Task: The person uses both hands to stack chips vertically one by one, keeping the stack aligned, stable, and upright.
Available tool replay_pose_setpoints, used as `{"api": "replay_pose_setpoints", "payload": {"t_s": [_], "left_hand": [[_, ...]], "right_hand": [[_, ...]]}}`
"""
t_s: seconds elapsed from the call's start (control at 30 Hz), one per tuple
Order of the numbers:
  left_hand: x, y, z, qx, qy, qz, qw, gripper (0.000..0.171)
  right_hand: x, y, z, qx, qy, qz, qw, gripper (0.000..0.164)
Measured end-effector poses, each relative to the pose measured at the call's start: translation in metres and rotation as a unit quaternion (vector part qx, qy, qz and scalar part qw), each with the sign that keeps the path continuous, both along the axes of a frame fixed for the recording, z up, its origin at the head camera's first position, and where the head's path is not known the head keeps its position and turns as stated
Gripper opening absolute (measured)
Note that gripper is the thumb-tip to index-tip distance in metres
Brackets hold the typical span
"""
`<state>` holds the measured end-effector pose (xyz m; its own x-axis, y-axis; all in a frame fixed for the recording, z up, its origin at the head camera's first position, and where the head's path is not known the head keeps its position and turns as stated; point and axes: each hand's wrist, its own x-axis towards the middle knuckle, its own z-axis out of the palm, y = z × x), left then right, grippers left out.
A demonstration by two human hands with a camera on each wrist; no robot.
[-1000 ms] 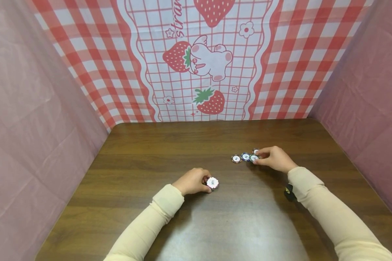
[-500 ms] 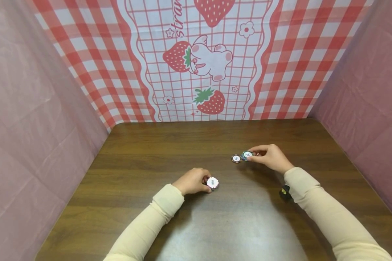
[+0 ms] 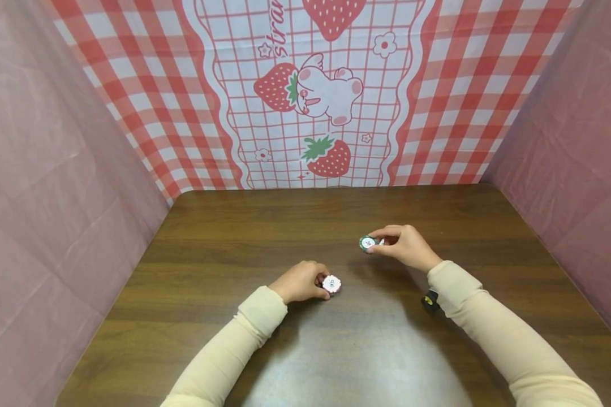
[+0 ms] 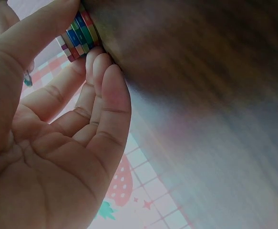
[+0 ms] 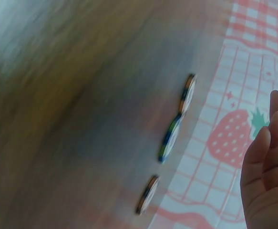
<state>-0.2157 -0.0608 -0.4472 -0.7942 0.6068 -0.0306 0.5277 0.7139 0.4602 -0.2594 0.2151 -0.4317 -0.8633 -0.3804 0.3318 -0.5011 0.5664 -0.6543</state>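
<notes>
My left hand [image 3: 299,282] grips a short stack of poker chips [image 3: 332,284], thumb on one side and fingers on the other; the top chip is white. Several coloured edges of that stack [image 4: 80,36] show in the left wrist view. Farther back and to the right, my right hand [image 3: 406,246] pinches a green poker chip [image 3: 368,243] between thumb and fingers, raised over the table. The right wrist view has two chips with dark and orange edges [image 5: 188,93] and a blue-edged chip [image 5: 170,139] lying on the table, mostly hidden in the head view.
A brown wooden table [image 3: 224,226] spreads under both hands. Behind it hangs a red-and-white checked cloth [image 3: 438,113] with strawberries. Pink cloth walls [image 3: 56,198] stand at both sides. A small black device [image 3: 430,301] sits at the right wrist.
My right hand has carried the green chip leftward, past the blue chip and over the leftmost brown-edged one, which it now covers in the head view. My left hand stays with its stack.
</notes>
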Motion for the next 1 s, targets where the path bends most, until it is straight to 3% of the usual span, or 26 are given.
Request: {"api": "replay_pose_setpoints", "payload": {"t_s": [0.43, 1.0], "left_hand": [[-0.002, -0.001, 0.0, -0.003, 0.001, -0.001, 1.0, 0.034], [-0.003, -0.001, -0.001, -0.01, 0.007, -0.004, 0.9999, 0.03]], "right_hand": [[0.009, -0.034, 0.0, 0.0, -0.037, 0.06, 0.998, 0.032], [0.018, -0.062, -0.012, 0.038, -0.025, 0.174, 0.984, 0.03]]}}
